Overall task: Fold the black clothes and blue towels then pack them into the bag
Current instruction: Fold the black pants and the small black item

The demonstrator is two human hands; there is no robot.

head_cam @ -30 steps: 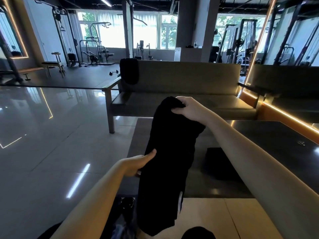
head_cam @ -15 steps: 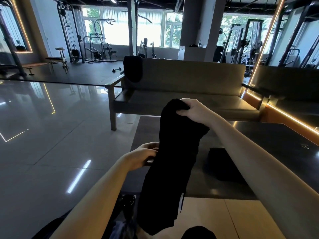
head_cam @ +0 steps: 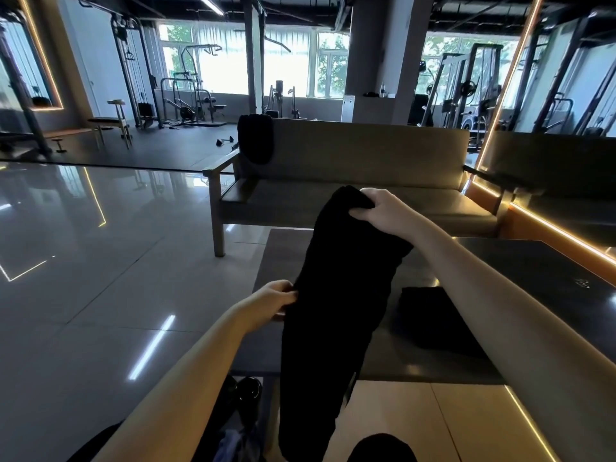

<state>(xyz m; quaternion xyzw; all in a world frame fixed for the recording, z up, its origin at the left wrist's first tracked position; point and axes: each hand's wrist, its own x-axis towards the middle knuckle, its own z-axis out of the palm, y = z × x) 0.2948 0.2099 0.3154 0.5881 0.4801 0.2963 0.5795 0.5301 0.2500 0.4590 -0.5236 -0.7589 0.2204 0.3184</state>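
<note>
Up in the air over the dark surface [head_cam: 533,271], a long black garment [head_cam: 336,311] hangs lengthwise, its lower end dangling past the near edge. Right hand [head_cam: 383,211] grips the top end, fingers [head_cam: 361,213] curled tight into the bunched cloth. Left hand [head_cam: 273,300] pinches the garment's left edge about midway down, fingers pressed together on the fabric. Just right of it, a folded black piece [head_cam: 433,321] lies flat on the surface. Another black cloth [head_cam: 255,138] drapes over the sofa [head_cam: 366,155] back beyond
</note>
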